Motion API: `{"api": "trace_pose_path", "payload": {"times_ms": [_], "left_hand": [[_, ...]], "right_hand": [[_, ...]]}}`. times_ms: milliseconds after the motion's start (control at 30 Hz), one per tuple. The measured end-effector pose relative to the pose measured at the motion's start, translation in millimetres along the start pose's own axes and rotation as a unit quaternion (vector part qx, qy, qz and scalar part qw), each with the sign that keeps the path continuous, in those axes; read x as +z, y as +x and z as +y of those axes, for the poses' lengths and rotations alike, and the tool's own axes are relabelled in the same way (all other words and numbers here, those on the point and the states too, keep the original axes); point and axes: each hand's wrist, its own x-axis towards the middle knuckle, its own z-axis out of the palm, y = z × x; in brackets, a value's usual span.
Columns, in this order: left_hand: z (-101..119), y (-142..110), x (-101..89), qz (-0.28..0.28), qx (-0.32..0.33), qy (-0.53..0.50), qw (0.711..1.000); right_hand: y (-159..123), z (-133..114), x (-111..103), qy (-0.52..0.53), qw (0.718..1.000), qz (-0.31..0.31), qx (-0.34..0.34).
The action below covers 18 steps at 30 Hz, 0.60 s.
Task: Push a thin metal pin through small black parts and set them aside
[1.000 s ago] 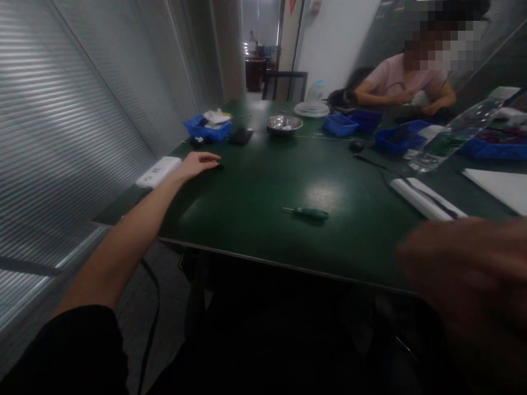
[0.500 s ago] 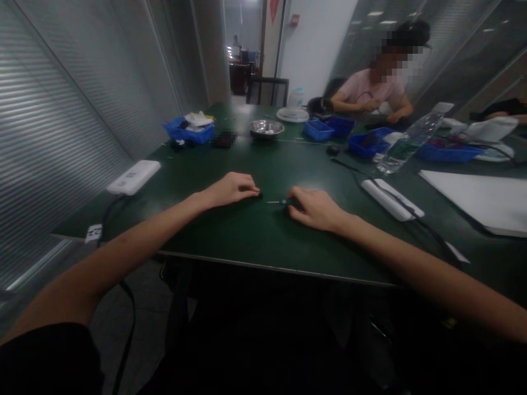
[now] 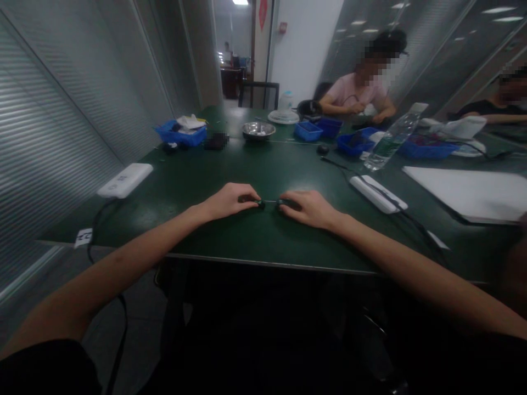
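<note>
Well, the right hand (image 3: 309, 208) grips a screwdriver (image 3: 281, 202), bottle label (image 3: 386, 146) illegible.

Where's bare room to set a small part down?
Bare: the table between its near edge and the left hand and right hand; also from the hands back to the bowl. Crowded: far right, around the bottle and blue bins.

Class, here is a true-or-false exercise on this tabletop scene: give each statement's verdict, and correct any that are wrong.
1. The right hand holds a screwdriver. True.
2. Its metal shaft points away from the left hand. False: it points toward the left hand.
3. The left hand's fingers hold a small dark part. True.
4. The metal bowl is nearer the wearer than both hands. False: the metal bowl is farther off.
</note>
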Motion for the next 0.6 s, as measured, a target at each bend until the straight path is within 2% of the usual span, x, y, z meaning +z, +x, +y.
{"api": "trace_pose_path", "payload": {"times_ms": [300,600], "left_hand": [[2.0,2.0,0.4,-0.005,0.002,0.032,0.999],[1.4,1.3,-1.5,-0.005,0.011,0.013,1.000]], "right_hand": [[-1.1,-3.2,-1.6,0.024,1.000,0.015,-0.008],[-2.0,-0.5,2.6,-0.017,1.000,0.006,-0.019]]}}
